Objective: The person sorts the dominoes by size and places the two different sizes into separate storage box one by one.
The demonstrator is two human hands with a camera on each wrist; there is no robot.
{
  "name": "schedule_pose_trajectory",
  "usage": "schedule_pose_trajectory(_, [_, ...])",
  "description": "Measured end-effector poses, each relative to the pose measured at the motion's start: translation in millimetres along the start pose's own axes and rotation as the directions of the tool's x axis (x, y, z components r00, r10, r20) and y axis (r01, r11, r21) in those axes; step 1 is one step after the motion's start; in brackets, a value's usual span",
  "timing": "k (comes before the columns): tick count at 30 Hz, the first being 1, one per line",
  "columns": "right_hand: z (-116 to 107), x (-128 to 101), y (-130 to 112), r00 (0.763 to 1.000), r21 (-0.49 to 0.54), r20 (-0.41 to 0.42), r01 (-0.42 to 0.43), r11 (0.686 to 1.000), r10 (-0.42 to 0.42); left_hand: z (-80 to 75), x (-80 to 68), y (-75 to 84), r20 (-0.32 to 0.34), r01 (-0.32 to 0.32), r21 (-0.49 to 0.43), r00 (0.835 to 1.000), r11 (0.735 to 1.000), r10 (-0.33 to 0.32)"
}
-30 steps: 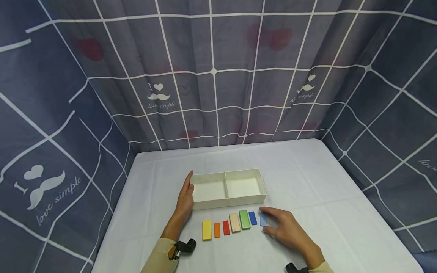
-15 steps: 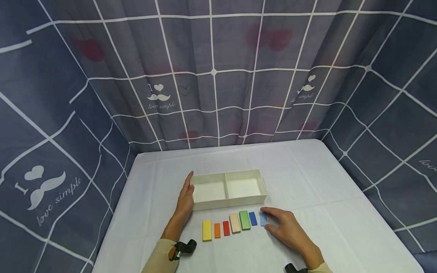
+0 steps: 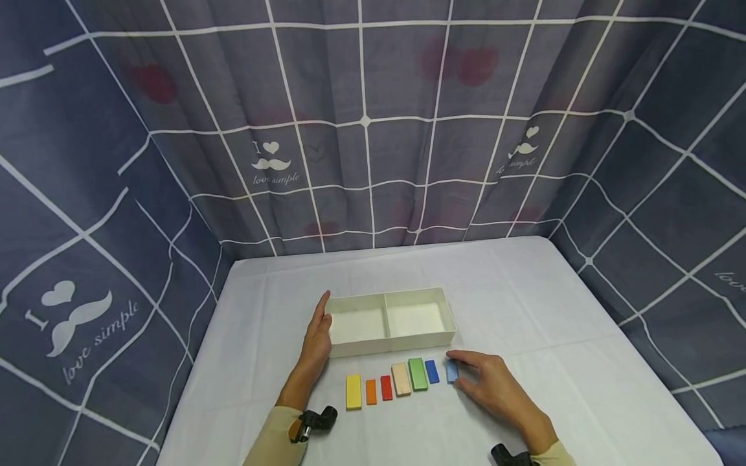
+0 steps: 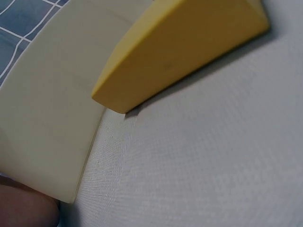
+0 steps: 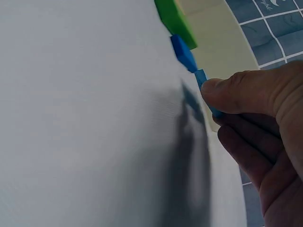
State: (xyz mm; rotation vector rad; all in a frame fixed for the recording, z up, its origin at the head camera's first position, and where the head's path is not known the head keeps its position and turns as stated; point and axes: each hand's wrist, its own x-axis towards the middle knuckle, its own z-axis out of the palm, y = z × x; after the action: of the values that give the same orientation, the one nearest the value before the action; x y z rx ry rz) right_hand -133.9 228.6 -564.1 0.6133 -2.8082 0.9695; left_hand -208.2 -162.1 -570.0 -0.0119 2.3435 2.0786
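Note:
A white two-compartment tray point(image 3: 449, 318) sits on the white table, both compartments bare. My left hand point(image 3: 318, 333) rests flat against its left end, fingers straight; the tray wall point(image 4: 47, 118) and a yellow block point(image 4: 180, 47) fill the left wrist view. Before the tray lies a row of blocks: yellow point(image 3: 353, 391), orange point(image 3: 370, 391), red point(image 3: 386, 388), beige point(image 3: 400, 379), green point(image 3: 417, 374), blue point(image 3: 432, 371). My right hand point(image 3: 458, 374) pinches the light blue block point(image 3: 451, 369) at the row's right end; the thumb point(image 5: 227, 92) covers most of that light blue block point(image 5: 200, 77).
A white cloth covers the table point(image 3: 524, 298). Grey checked curtains point(image 3: 373, 129) close it in at the back and both sides. The table's right half and far strip hold nothing.
My right hand has crept slightly left and forward, and its thumb and fingers have closed on the light blue block. The left hand and tray have not moved.

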Motion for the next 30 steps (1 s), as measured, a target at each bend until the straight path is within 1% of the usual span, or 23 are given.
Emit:
schedule_pose_trajectory(4, [-10.3,4.6,-2.2,0.999,-0.009,-0.018,0.048,0.999,-0.048,-0.2,0.0,1.0,0.004,0.006,0.002,1.0,1.0,-0.006])
schedule_pose_trajectory(10, [-26.7,12.3,-9.6,0.997,0.0,0.021,0.074,0.997,-0.074,0.1,-0.3,-0.3,0.003,0.009,0.0,1.0,1.0,-0.009])
schedule_pose_trajectory(15, [-36.7,18.4,-14.8,0.993,-0.005,0.011,0.121,0.993,-0.121,0.1,-0.9,0.6,0.006,0.016,-0.008,1.0,1.0,-0.016])
schedule_pose_trajectory(20, [-43.3,25.2,-16.4,0.985,-0.013,-0.007,0.172,0.985,-0.172,-0.2,-0.9,2.3,0.003,0.014,-0.006,1.0,1.0,-0.014])
schedule_pose_trajectory(30, [-50.1,46.9,-19.3,0.978,-0.01,0.0,0.207,0.978,-0.207,1.4,-0.6,-0.5,-0.027,-0.018,0.015,0.999,1.0,0.018])
